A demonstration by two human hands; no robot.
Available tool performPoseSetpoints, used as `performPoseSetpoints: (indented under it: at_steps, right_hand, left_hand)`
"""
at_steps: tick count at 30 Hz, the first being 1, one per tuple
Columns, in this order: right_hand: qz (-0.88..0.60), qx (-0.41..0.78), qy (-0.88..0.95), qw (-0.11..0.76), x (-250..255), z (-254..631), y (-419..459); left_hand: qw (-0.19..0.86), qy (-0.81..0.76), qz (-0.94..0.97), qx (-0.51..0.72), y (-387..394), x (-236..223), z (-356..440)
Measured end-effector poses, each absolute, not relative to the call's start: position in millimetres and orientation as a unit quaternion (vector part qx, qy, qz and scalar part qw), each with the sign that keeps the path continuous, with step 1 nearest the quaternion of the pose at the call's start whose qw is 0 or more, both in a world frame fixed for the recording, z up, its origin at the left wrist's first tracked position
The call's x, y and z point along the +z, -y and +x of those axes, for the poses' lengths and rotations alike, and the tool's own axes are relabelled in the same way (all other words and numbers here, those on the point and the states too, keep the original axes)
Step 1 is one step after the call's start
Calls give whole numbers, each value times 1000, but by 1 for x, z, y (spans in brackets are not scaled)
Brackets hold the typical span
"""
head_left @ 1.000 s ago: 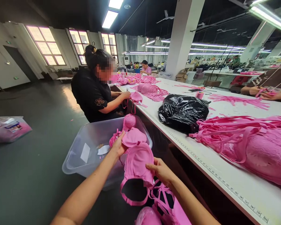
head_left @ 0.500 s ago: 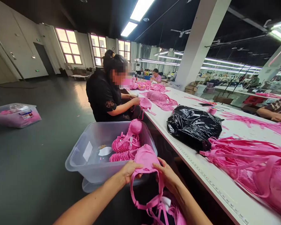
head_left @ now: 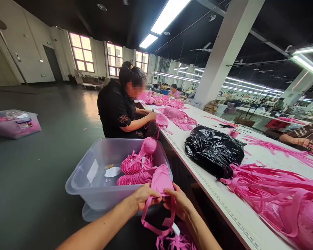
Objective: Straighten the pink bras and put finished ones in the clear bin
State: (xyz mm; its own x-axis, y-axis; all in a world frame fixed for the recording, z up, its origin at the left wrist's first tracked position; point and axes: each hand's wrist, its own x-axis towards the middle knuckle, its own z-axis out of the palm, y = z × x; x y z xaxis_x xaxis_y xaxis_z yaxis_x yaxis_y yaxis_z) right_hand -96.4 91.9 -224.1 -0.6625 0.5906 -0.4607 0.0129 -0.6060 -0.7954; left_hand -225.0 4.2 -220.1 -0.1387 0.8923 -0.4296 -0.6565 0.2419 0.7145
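Note:
A pink bra [head_left: 161, 178] is held between both hands, its cup pointing away from me and a strap looping down below. My left hand [head_left: 145, 197] pinches its near edge from the left. On the right side, my right hand [head_left: 178, 201] grips the same edge, thumb on top. Just beyond, a clear plastic bin [head_left: 104, 192] holds a nested stack of pink bras [head_left: 135, 166], a white paper and small scraps. Below my hands lie more pink straps [head_left: 176, 241] with a white tag, partly hidden by my right arm.
To my right runs a long white table [head_left: 206, 187] with a measuring tape along its edge. On it are a black plastic bag [head_left: 215, 147] and a heap of pink bras [head_left: 281, 205]. A co-worker in black [head_left: 117, 107] sits beyond the bin. Another bin [head_left: 15, 123] stands on the floor at left.
My left hand has moved from the bra's far cup to its near edge, beside my right hand. The bra has folded, showing one cup. The view has swung left.

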Motion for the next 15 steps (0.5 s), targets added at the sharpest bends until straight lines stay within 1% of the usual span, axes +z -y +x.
performPoseSetpoints:
  at_steps: [8,12,15]
  right_hand:
    - [-325,827,436,141,-215,-83,-99]
    - [-291,820,467,158,-212,-72,-96]
    - [-296,813,469,179,-206,-64,-92]
  left_hand:
    - [678,-428,106,588,-1,-230,-221]
    - [688,-446,92,565,-1,-232,-215]
    - [664,-467,100,576,-2,-230,-203]
